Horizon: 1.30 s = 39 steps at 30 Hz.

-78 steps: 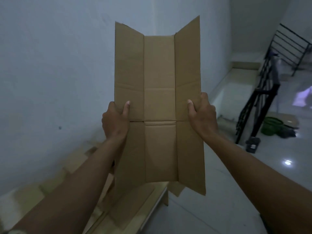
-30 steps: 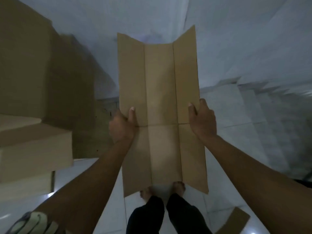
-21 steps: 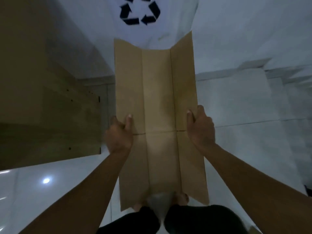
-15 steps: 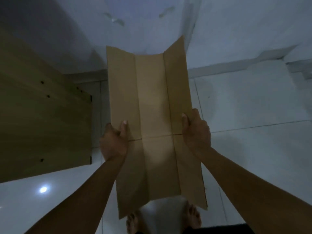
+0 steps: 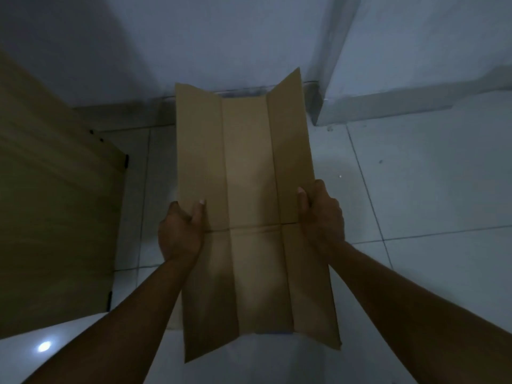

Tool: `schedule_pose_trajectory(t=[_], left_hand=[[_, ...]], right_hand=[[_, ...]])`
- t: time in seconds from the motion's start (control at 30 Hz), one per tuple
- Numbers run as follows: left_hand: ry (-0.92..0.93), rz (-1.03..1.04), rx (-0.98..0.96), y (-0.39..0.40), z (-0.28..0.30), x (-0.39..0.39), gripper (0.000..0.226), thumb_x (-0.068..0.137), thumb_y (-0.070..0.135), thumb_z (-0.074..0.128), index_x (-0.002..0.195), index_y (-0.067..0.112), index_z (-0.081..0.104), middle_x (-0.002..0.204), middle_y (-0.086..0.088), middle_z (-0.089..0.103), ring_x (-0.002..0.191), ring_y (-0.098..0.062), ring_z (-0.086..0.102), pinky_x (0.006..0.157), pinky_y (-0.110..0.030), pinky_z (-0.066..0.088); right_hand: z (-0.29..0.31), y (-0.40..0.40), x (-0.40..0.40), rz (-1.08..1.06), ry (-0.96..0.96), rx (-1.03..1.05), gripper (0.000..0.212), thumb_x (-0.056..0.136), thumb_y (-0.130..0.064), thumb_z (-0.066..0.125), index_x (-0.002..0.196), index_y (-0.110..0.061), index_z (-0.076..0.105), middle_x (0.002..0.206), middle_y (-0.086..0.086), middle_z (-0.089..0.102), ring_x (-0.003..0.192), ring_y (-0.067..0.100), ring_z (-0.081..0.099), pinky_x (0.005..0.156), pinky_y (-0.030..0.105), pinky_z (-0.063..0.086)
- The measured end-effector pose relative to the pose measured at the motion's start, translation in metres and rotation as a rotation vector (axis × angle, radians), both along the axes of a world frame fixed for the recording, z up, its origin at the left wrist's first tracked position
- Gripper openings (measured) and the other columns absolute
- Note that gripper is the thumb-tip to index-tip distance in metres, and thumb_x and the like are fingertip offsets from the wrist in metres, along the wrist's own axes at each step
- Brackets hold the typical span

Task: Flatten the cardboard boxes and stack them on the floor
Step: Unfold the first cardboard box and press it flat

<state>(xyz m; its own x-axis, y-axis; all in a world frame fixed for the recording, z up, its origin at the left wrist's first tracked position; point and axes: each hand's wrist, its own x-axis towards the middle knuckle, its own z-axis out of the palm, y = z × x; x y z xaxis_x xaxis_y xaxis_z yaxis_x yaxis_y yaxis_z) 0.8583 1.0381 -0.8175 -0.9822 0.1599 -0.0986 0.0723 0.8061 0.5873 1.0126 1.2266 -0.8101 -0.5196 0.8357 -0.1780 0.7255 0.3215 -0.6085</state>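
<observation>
1. We see a flattened cardboard box (image 5: 249,212), plain matte brown, shaped as a long rectangle with three lengthwise panels marked by two straight creases.
2. A crosswise crease runs over it a little below its middle, and the two outer panels tilt slightly up toward us like shallow wings.
3. The left hand (image 5: 180,234) has a closed grip on the left edge, thumb pressed on the top face and the other fingers hidden beneath.
4. The right hand (image 5: 321,217) has a closed grip on the right edge, thumb on top, fingers wrapped under.
5. Both grips sit level with the crosswise crease, so the box extends well beyond the hands both away from us and back toward us.
6. The box is held above a glossy pale tiled floor (image 5: 415,189), near a smooth white wall (image 5: 221,37).
7. To the left is a large brown wood-grained panel (image 5: 55,203).
</observation>
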Motion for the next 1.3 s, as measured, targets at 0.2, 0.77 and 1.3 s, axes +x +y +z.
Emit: schedule_pose_trajectory(t=[0.2,0.77,1.3], left_hand=[[-0.009,-0.012,-0.044,0.001,-0.043,-0.025,0.046,0.090,0.050,0.062,0.093,0.004,0.062,0.092,-0.016,0.069,0.091,-0.035,0.066,0.067,-0.027,0.036],[0.236,-0.602,-0.376,-0.005,-0.124,-0.019,0.068,0.096,0.060,0.026,0.155,0.026,0.026,0.163,-0.012,0.015,0.151,-0.031,0.008,0.119,-0.056,0.008],[0.294,-0.721,-0.202,-0.019,0.253,0.007,0.044,0.093,0.038,0.048,0.117,0.007,0.069,0.117,-0.015,0.068,0.103,-0.033,0.065,0.088,-0.046,0.052]], right_hand=[[-0.038,0.012,-0.014,-0.011,0.020,-0.073,0.039,0.102,-0.045,0.047,0.122,-0.011,0.046,0.103,0.011,0.066,0.082,0.026,0.063,0.074,0.044,0.057],[-0.129,-0.018,-0.010,0.441,-0.287,0.429,0.070,0.101,-0.061,0.023,0.158,-0.021,0.024,0.166,0.014,0.016,0.151,0.033,0.015,0.121,0.052,0.015],[0.231,-0.040,0.010,0.482,-0.102,0.360,0.053,0.100,-0.039,0.035,0.146,-0.015,0.047,0.144,0.012,0.052,0.136,0.032,0.045,0.111,0.056,0.035]])
